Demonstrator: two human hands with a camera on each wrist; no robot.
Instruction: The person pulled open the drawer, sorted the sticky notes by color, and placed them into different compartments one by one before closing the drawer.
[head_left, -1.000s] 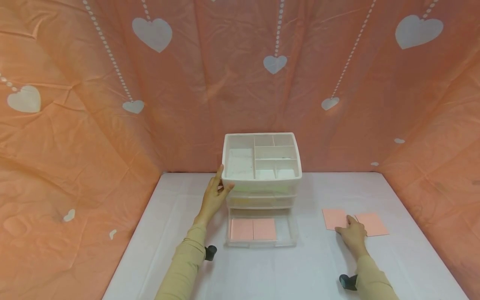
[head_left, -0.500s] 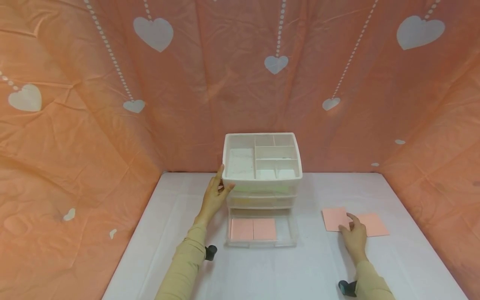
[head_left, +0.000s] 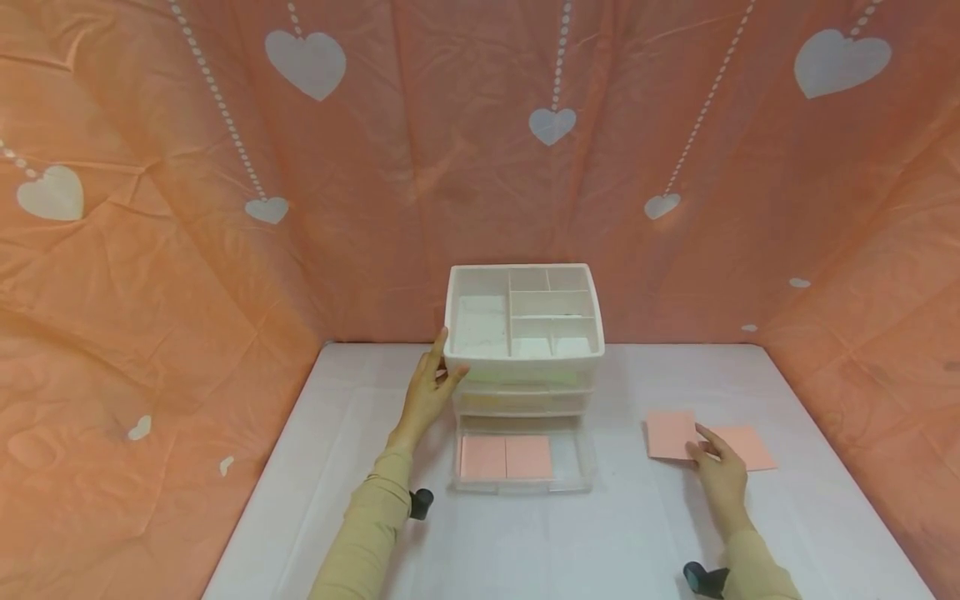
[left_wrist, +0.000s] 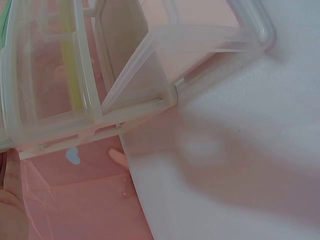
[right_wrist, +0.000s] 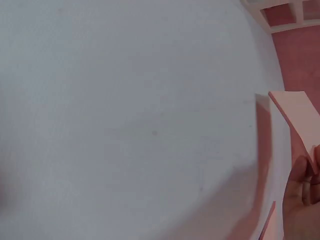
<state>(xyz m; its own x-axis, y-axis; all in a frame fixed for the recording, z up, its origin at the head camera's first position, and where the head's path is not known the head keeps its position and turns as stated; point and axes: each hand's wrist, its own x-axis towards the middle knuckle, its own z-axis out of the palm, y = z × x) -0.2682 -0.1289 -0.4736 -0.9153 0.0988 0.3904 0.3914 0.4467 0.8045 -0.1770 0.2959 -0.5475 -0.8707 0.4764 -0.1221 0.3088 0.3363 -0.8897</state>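
A white plastic drawer organizer with see-through drawers stands at the back of the table. My left hand holds its front left corner, thumb at the front and fingers along the side. The bottom drawer is pulled out, with pink square sticky-note pads lying side by side in its left and middle part. To the right, my right hand pinches another pink sticky-note pad by its right edge; it is lifted off the table in the right wrist view. One more pink pad lies behind that hand.
The organizer's top tray is split into several compartments. Its upper drawers are pushed in, with something yellow showing through one. White cloth covers the table. An orange-pink curtain with hearts hangs behind and at both sides.
My right hand has picked up the left of the two loose pink pads and raised it, shifting slightly right. My left hand stays on the organizer.
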